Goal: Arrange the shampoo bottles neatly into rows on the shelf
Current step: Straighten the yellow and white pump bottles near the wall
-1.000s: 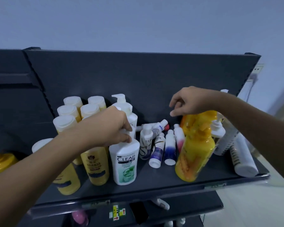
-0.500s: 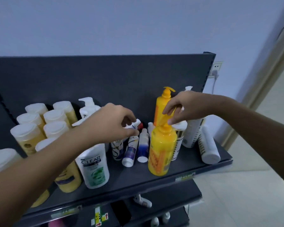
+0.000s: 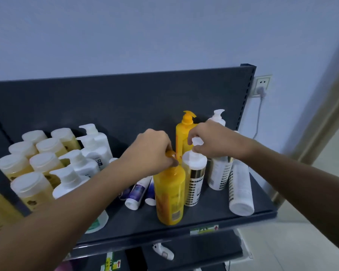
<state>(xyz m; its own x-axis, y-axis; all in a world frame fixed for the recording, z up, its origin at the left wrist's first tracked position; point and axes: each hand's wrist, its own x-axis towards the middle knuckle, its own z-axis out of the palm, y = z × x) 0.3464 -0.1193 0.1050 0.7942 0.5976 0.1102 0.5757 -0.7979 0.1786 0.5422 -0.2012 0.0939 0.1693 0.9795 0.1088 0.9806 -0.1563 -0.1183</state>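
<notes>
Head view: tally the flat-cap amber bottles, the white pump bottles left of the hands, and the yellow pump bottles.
Flat-cap amber bottles: 8, one cut off by the left edge
White pump bottles: 4
Yellow pump bottles: 2
Total: 14

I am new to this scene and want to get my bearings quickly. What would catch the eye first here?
First, two bare hands meeting mid-shelf: the left hand grips the pump of a front yellow plastic pump bottle, the right hand the pump of a white gold-banded bottle beside it. At the left stand rows of amber white-capped bottles; at the right, a white bottle lying on its side.
</notes>
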